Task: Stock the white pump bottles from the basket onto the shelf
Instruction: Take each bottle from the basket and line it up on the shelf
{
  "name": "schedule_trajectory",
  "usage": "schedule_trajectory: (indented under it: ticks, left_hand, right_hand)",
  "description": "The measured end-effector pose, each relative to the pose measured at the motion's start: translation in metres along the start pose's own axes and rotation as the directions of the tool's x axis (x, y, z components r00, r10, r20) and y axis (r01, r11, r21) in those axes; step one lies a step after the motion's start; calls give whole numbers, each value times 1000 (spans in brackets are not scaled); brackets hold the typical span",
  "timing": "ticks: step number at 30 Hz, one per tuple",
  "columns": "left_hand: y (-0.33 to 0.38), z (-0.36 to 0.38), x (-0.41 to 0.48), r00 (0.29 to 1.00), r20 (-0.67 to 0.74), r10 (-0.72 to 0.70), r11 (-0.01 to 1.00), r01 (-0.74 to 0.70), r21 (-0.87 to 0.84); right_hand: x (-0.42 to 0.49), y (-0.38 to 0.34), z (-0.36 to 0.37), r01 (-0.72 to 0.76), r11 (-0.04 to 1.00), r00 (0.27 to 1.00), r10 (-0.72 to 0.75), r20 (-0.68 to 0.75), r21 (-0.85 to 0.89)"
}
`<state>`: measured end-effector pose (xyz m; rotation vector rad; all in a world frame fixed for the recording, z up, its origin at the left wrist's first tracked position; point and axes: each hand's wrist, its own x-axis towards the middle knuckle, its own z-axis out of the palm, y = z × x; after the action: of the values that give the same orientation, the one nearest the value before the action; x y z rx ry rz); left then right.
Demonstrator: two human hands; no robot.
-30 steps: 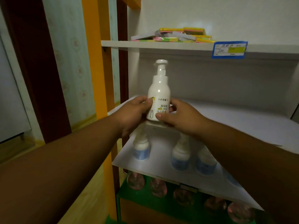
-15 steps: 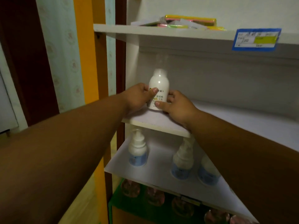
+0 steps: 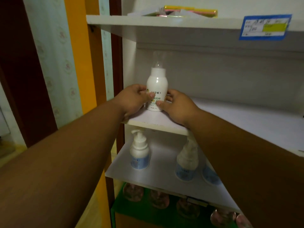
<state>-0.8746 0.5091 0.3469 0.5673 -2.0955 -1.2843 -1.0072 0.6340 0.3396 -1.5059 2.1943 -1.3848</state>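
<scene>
Standing upright at the left end of the shelf (image 3: 230,119), the white pump bottle (image 3: 157,91) (pump head blurred) has left hand (image 3: 133,101) and right hand (image 3: 178,106) fingers clamped on its sides.

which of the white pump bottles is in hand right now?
The yellow-label bottle on the middle shelf, gripped by left hand and right hand. The blue-label bottles stand untouched one shelf lower.

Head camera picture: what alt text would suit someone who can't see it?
Two bare hands, left and right, hold a white pump bottle upright on a white shelf. More bottles stand on the shelf below.
</scene>
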Motion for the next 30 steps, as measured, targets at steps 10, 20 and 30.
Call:
schedule_trajectory:
  ticks: [10,20,30]
  left_hand:
    - [-2,14,2,976,-216,6,963,52,263]
    - [1,19,-1,976,-217,35,942,41,333]
    - [-2,22,-1,971,-223,88,906,15,423]
  right_hand:
    - [-4,0,-2,-68,989,991,53,-122,-129]
    - [-4,2,-2,13,994,998,-20,-64,-106]
    - [-4,2,-1,13,996,998,-19,-65,-88]
